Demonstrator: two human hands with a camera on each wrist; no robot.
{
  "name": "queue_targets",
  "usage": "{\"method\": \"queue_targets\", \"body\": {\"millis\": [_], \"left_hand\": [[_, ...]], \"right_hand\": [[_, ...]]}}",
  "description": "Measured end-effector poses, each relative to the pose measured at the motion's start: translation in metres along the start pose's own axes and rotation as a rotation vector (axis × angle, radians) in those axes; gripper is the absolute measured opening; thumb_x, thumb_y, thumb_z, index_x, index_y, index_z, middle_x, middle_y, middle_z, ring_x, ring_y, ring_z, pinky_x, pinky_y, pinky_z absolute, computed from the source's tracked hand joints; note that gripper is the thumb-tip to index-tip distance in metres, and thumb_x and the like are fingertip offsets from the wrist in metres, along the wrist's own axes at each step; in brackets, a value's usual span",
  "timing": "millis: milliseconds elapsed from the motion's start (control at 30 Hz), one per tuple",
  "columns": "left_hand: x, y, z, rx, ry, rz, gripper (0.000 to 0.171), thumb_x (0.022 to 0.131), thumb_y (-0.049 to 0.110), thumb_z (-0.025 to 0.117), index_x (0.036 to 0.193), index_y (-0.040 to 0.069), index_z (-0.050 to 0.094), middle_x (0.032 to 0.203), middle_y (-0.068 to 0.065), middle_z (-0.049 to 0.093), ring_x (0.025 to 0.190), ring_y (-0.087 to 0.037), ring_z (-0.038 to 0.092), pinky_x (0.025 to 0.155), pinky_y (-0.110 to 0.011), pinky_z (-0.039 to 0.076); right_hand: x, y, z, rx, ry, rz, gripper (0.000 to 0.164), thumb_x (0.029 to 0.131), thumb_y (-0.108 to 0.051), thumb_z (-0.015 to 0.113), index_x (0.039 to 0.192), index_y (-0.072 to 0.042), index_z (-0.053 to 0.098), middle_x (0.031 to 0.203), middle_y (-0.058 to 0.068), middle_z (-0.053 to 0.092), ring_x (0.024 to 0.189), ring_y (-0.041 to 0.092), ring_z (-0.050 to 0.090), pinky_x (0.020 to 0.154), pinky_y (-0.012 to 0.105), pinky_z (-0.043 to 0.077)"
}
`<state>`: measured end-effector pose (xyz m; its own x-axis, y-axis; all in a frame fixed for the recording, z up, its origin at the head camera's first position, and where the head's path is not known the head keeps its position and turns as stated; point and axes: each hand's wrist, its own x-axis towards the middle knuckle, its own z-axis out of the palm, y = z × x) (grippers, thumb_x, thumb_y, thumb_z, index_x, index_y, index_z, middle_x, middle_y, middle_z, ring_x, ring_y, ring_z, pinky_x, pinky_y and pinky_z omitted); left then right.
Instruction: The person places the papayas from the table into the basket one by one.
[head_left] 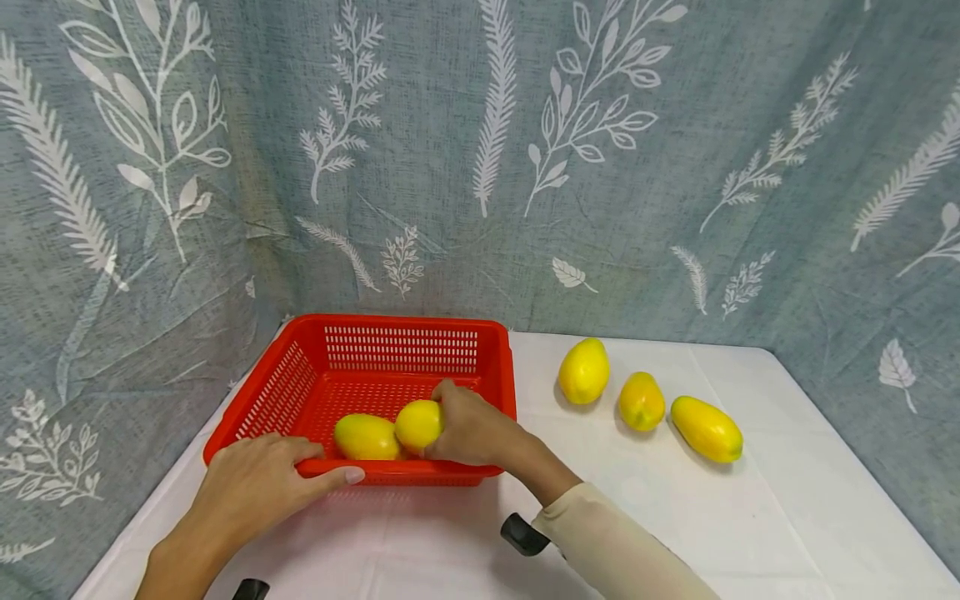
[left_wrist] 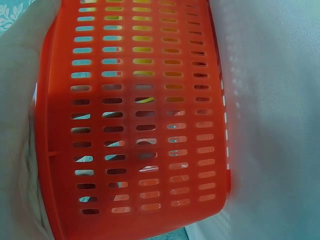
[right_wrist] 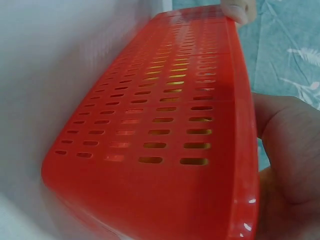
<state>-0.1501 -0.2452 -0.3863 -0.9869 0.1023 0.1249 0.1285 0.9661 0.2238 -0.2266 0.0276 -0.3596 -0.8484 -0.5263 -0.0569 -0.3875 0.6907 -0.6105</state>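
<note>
A red plastic basket (head_left: 258,375) with slotted walls stands at the left of the white-covered table. My left hand (head_left: 258,479) grips its near rim at the left corner, fingers over the edge and thumb along the rim. Inside the basket, my right hand (head_left: 476,429) holds a rounded yellow fruit (head_left: 417,425), its fingers partly hidden behind the fruit. Beside that fruit, a longer yellow fruit (head_left: 366,437) with a greenish tint lies near the front wall. In the right wrist view, the basket wall (right_wrist: 165,195) hides the fruit held by my right hand (right_wrist: 292,155).
To the right of the basket on the white cloth (head_left: 600,508) lie a large yellow fruit (head_left: 584,372), a smaller orange-yellow one (head_left: 641,402) and an elongated one (head_left: 707,429). A grey-green leaf-patterned curtain (head_left: 450,250) encloses the table's back and sides.
</note>
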Motion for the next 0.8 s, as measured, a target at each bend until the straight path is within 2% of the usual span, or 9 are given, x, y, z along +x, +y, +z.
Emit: {"method": "queue_targets", "body": {"millis": [333,567,800], "left_hand": [[0.0,0.002,0.0,-0.004,-0.011,-0.014,0.082,0.081,0.089,0.061,0.109,0.014,0.084,0.106,-0.008,0.08,0.106,-0.04,0.071,0.093,-0.068,0.05],[0.001,0.001,-0.003,-0.001,-0.015,-0.004,0.084,0.081,0.09,0.06,0.11,0.014,0.084,0.107,-0.009,0.08,0.106,-0.041,0.071,0.092,-0.068,0.05],[0.001,0.001,-0.006,-0.002,-0.021,-0.002,0.083,0.081,0.089,0.061,0.11,0.015,0.084,0.107,-0.007,0.081,0.106,-0.04,0.072,0.092,-0.067,0.052]], "right_hand": [[0.008,-0.005,0.004,-0.088,-0.066,0.095,0.051,0.087,-0.022,0.085,0.126,-0.008,0.055,0.098,0.002,0.064,0.085,0.016,0.062,0.082,0.027,0.055],[0.011,-0.005,0.004,-0.067,-0.108,0.148,0.041,0.089,-0.014,0.079,0.122,-0.01,0.055,0.096,0.003,0.063,0.083,0.017,0.061,0.08,0.029,0.054],[0.013,-0.006,0.003,-0.067,-0.128,0.169,0.038,0.09,-0.014,0.08,0.117,-0.011,0.053,0.093,0.004,0.062,0.08,0.018,0.062,0.075,0.028,0.054]]}}
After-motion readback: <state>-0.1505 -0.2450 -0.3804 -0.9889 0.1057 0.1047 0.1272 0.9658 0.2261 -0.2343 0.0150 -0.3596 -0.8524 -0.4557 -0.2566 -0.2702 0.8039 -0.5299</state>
